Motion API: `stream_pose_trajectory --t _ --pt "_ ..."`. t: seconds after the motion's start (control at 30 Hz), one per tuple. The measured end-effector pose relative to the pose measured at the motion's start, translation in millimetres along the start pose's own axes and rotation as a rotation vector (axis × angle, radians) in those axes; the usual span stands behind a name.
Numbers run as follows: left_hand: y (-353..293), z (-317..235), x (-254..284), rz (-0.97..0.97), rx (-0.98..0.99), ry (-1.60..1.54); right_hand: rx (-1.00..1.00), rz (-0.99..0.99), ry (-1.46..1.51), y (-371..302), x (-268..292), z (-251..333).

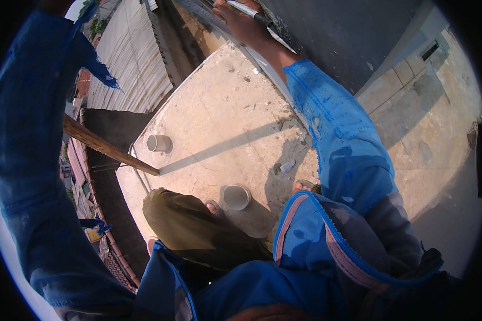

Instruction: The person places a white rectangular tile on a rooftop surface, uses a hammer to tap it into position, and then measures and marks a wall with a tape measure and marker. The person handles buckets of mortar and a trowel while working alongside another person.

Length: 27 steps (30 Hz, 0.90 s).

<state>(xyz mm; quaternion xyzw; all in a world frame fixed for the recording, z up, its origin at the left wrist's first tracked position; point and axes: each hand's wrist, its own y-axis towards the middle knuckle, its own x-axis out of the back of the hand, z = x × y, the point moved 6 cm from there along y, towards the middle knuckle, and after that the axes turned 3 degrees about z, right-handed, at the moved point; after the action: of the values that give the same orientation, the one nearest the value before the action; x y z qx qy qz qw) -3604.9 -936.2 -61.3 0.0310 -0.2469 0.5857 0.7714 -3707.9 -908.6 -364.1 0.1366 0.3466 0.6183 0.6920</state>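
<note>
A: Where is the slim, white-and-black, long tool?
B: It is between the fingers of the right hand, which seem to grasp it; skin shows on both its sides.
A: And its long axis?
B: From these fingers it runs back along the wrist, towards the blue cloth sleeve. The flat dark-grey surface lies to their right.
A: The left hand?
B: Well apart, far left of those fingers, almost cut off; its state I cannot tell.
</note>
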Motion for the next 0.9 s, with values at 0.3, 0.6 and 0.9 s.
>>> stream_pose_trajectory --t 0.3,0.6,0.9 --pt "8 2 1 0.005 0.081 0.069 -0.011 0.059 -0.06 -5 -14 8" --pt "36 23 -18 0.088 0.107 0.13 -0.176 0.066 0.123 -1 -28 -11" --pt "24 28 -14 -0.002 -0.043 0.086 -0.148 0.051 0.079 3 -17 -17"
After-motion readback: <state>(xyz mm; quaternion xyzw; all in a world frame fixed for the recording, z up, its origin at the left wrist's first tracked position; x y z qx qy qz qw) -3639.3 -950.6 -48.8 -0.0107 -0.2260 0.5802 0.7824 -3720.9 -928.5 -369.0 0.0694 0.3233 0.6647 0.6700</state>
